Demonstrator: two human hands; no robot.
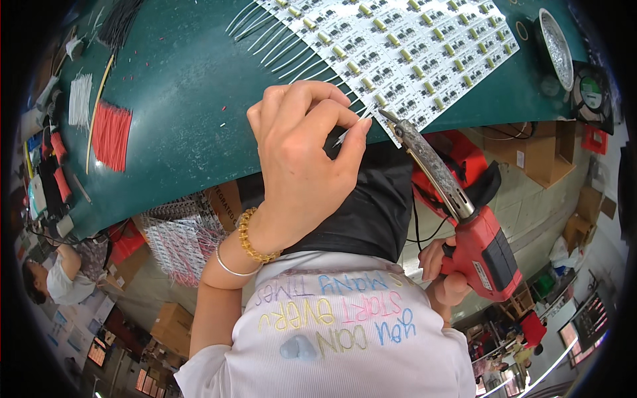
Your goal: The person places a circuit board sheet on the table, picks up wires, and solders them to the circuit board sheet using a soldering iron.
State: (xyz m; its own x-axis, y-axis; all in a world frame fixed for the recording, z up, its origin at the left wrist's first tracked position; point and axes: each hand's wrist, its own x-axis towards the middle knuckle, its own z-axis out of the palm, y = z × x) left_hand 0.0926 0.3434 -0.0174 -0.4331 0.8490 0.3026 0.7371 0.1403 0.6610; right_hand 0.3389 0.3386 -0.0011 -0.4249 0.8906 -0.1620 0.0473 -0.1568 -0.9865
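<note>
My left hand [302,136], with a beaded bracelet and a bangle at the wrist, pinches a white wire [341,138] between thumb and forefinger at the near corner of a white circuit board panel [424,50]. Small yellow and black parts stand in rows on the panel. Several white wires [292,61] stick out along its left edge. In my right hand [446,270] is a red soldering gun [488,252], gripped by its handle. Its tip is at the panel's corner, close to my left fingertips; I cannot tell whether it touches the wire.
On the green table [179,73] lie bundles of red wires [111,138], white wires [80,99] and black wires [119,23], with a thin stick [99,109] between. A metal bowl [556,50] and a small fan [590,93] are at the right. Wired boards [182,239] sit below the table edge.
</note>
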